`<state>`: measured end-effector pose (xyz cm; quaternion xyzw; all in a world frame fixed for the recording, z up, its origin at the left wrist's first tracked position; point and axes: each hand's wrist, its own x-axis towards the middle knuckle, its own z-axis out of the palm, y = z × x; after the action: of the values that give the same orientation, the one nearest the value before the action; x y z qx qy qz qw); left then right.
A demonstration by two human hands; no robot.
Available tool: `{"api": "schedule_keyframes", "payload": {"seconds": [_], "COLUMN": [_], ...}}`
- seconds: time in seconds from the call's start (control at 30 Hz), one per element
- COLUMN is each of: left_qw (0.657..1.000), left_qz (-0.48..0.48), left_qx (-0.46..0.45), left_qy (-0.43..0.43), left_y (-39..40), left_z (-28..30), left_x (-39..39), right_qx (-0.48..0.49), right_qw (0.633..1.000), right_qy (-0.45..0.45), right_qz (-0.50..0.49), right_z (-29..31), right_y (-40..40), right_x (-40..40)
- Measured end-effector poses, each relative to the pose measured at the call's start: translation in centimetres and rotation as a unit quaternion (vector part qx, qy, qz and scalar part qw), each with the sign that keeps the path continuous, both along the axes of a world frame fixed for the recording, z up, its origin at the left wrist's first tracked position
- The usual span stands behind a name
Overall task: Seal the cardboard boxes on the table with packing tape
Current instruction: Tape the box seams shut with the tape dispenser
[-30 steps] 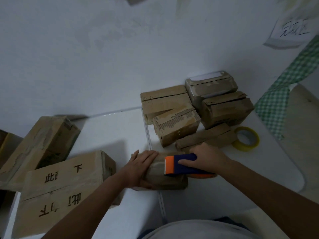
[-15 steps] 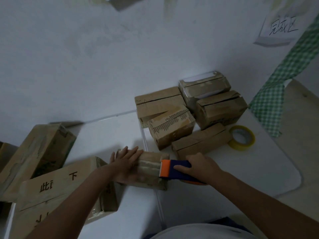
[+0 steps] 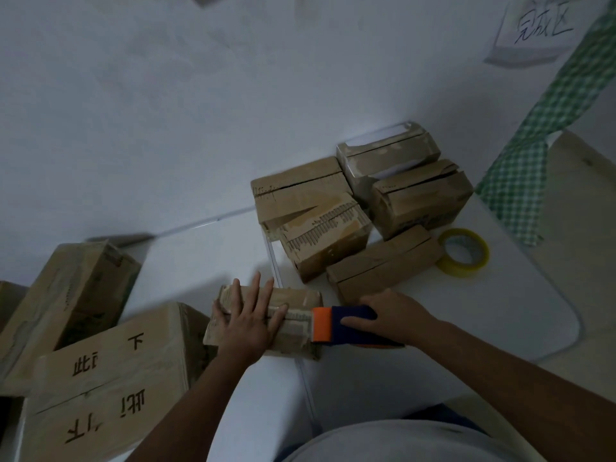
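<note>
Cardboard boxes (image 3: 360, 211) crowd behind taped box (image 3: 300, 303).

Flat taped box (image 3: 300, 315), dispenser (image 3: 346, 325) touching

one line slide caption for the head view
Left hand steadies a small box while right hand holds the tape dispenser.

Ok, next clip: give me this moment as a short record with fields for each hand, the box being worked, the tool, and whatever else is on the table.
left hand: flat, fingers spread, pressing on the small box
right hand: closed on the tape dispenser
small box: lying on the table, strip of tape along its top
tape dispenser: orange and blue, at the box's right end
other boxes: five grouped behind, e.g. flat box
tape roll: yellow, lying flat
</note>
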<state>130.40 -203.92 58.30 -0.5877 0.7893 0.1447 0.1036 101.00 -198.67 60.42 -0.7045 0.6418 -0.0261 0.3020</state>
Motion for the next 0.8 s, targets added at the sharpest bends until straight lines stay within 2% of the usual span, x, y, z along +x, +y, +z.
{"api": "schedule_keyframes", "payload": {"seconds": [0.2,0.3,0.37,0.47,0.53,0.63,0.8], "left_qw": [1.0,0.998,0.997,0.997,0.998,0.998,0.997], "left_qz": [0.0,-0.017,-0.033,-0.05,-0.013,-0.007,-0.016], "left_qx": [-0.004,-0.037,-0.069,-0.039,-0.026,-0.059,-0.079], "left_qy": [-0.014,-0.04,-0.013,0.033,0.048,0.006,0.013], "left_y": [-0.3,0.2,1.2,3.3,4.0,4.4,4.5], "left_z": [0.0,0.4,0.8,0.7,0.3,-0.2,-0.7], "left_x": [-0.2,-0.6,-1.9,-5.6,-7.6,-8.4,-8.1], "right_qx": [0.025,0.038,0.047,0.07,0.09,0.093,0.091], "right_qw": [0.998,0.997,0.996,0.995,0.994,0.993,0.993], "right_qy": [0.031,0.03,0.018,0.001,-0.001,0.026,0.054], "right_qz": [-0.041,-0.053,-0.07,-0.077,-0.068,-0.061,-0.056], "right_z": [-1.0,-1.6,-1.9,-2.2,-2.0,-1.7,-2.2], "right_y": [2.1,2.0,2.1,2.5,2.4,1.6,0.6], "right_x": [-4.7,-3.3,-2.7,-2.5,-2.4,-1.9,1.0]}}
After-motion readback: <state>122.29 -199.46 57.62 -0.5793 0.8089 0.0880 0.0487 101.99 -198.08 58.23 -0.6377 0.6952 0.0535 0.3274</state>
